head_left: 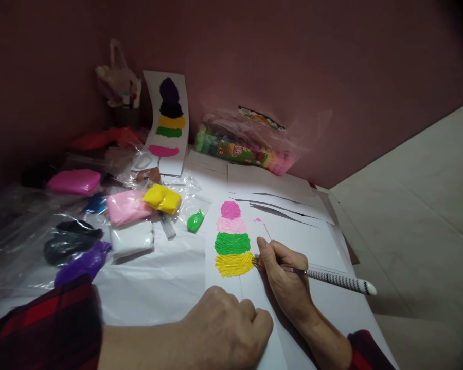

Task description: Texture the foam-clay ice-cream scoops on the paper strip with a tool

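Note:
My right hand (289, 272) is closed around a fork (332, 280) with a white, zigzag-patterned handle. Its prongs touch the right edge of a yellow clay band (234, 264). That band lies lowest in a stack on white paper (226, 288), under green (232, 243), light pink (231, 225) and dark pink clay (230, 209). Wavy grooves mark the clay. My left hand (227, 329) rests as a fist on the paper's near part, its fingertips curled out of sight. Beside the stack lie a thin stick (267, 231) and small pink bits (257, 220).
Bagged clay lies at left: yellow (162, 198), pink (127, 206), white (132, 239), purple (83, 263), black (72, 240) and green (195, 221). A card with coloured bands (170, 122) leans at the back, beside a bag of clay packs (241, 150). Loose paper sheets (270, 180) lie behind.

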`<state>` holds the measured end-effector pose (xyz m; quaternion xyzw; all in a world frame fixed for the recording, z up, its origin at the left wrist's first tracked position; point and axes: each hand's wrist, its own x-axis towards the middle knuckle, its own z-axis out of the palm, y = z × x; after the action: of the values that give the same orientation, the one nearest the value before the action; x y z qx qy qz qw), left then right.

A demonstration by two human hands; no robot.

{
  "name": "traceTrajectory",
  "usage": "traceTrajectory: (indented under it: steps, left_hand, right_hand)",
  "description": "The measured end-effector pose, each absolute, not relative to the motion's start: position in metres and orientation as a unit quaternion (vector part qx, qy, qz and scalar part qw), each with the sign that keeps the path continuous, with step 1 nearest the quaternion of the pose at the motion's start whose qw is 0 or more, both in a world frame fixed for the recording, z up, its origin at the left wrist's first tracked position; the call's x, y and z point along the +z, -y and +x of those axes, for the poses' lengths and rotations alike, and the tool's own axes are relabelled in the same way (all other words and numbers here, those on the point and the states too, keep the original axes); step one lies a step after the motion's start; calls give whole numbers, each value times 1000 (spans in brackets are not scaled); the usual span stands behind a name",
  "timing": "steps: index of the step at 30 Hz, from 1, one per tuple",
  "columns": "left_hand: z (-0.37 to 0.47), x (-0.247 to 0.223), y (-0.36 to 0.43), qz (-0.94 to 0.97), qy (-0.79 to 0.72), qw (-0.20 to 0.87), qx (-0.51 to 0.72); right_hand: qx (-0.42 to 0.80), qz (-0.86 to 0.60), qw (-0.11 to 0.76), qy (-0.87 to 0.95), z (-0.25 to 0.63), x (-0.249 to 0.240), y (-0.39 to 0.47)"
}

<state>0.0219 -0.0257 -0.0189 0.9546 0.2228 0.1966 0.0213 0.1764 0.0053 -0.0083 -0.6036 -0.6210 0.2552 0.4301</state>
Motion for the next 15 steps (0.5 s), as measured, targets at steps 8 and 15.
traceTrajectory:
  steps: [8, 15]
  left_hand:
    - [22, -18, 27, 949, -226, 13, 218]
    - [21, -19, 26, 950, -227, 13, 215]
  right_hand:
    - [262, -608, 430, 614, 178, -12, -6]
    - [261, -606, 434, 614, 176, -10, -5]
